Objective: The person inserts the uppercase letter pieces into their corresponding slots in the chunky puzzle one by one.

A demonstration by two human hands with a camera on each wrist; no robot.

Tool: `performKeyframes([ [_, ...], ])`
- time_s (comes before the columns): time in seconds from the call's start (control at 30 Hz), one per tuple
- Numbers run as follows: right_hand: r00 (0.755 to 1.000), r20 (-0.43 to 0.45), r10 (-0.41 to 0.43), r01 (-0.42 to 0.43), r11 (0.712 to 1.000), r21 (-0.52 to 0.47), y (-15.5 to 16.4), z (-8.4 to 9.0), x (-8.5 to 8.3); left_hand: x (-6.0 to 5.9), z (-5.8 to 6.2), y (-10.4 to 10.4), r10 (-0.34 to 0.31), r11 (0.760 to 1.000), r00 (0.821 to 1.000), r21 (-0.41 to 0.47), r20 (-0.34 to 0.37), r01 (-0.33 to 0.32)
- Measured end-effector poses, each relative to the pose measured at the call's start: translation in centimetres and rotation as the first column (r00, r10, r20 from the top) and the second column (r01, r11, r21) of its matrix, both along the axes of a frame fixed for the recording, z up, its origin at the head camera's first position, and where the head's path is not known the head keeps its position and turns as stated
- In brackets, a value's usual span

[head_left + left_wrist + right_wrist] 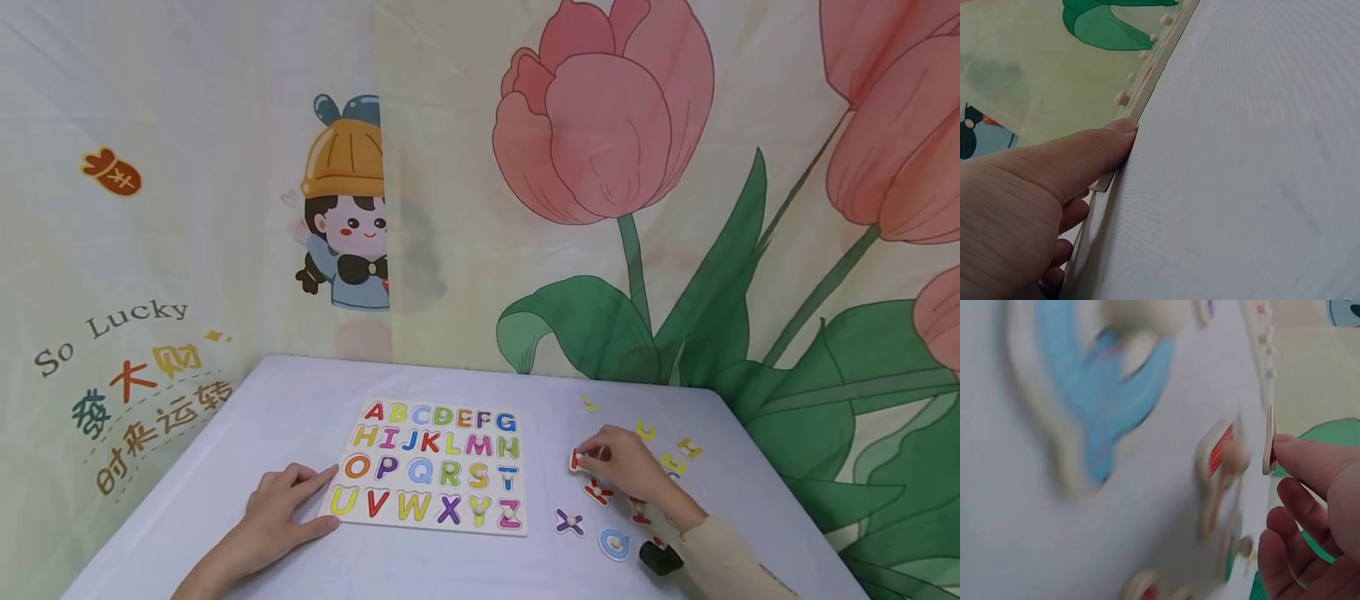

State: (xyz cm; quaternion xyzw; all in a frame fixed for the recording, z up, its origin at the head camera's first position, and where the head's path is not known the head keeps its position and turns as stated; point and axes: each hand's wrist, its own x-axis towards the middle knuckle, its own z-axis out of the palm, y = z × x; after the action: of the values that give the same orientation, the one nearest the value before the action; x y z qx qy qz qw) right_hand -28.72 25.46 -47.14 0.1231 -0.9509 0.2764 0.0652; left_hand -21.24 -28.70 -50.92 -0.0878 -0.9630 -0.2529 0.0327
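1. The left hand (281, 512) lies flat on the desk (300, 400) at the near left corner of the alphabet board (435, 465), fingers straight, thumb and forefinger touching the board's edge by the yellow U.
2. The left wrist view shows the thumb (1079, 164) pressed against the board's thin edge (1147, 81), nothing gripped.
3. The right hand (626, 467) is to the right of the board, its fingertips pinching a red letter piece (576, 459) just above the desk.
4. The right wrist view shows that piece (1269, 440) held on edge at a fingertip (1300, 456).
5. Loose letters lie around this hand: a red piece (597, 492), a purple X (569, 522) and a blue Q (614, 543) nearer, yellow pieces (647, 431) farther.
6. A small black object (660, 557) sits by the right wrist.
7. A printed tulip curtain (622, 125) hangs behind the desk.
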Motion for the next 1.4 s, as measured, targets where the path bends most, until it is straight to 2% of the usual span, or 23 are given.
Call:
performKeyframes([
  [0.13,0.999,-0.032,0.024,-0.024,1.000,0.004,-2.7,1.2,-0.1,0.0,-0.1,-0.1,0.002,1.000,1.000,-0.010,-0.018,-0.002],
  [0.3,0.992,-0.072,0.101,-0.101,0.995,-0.007,-6.5,2.4,-0.8,0.0,-0.2,-0.1,-0.007,1.000,0.999,-0.014,-0.038,0.006],
  [0.57,0.984,-0.066,0.168,-0.172,0.983,-0.064,-12.0,3.0,-2.3,0.0,-0.5,0.0,-0.032,0.999,0.995,-0.020,-0.094,0.031],
  [0.67,0.981,-0.063,0.181,-0.186,0.979,-0.080,-14.0,3.2,-2.8,-0.1,-0.5,0.0,-0.032,0.999,0.995,-0.025,-0.092,0.030],
  [0.97,0.988,-0.010,0.156,-0.156,0.979,-0.132,-19.8,3.2,-4.0,-0.1,-0.1,0.2,-0.038,0.999,0.998,-0.010,-0.056,0.038],
  [1.4,0.990,0.045,0.137,-0.126,0.975,-0.184,-26.9,2.3,-5.5,-0.1,-0.2,-0.1,-0.028,1.000,0.999,-0.015,-0.035,0.027],
])
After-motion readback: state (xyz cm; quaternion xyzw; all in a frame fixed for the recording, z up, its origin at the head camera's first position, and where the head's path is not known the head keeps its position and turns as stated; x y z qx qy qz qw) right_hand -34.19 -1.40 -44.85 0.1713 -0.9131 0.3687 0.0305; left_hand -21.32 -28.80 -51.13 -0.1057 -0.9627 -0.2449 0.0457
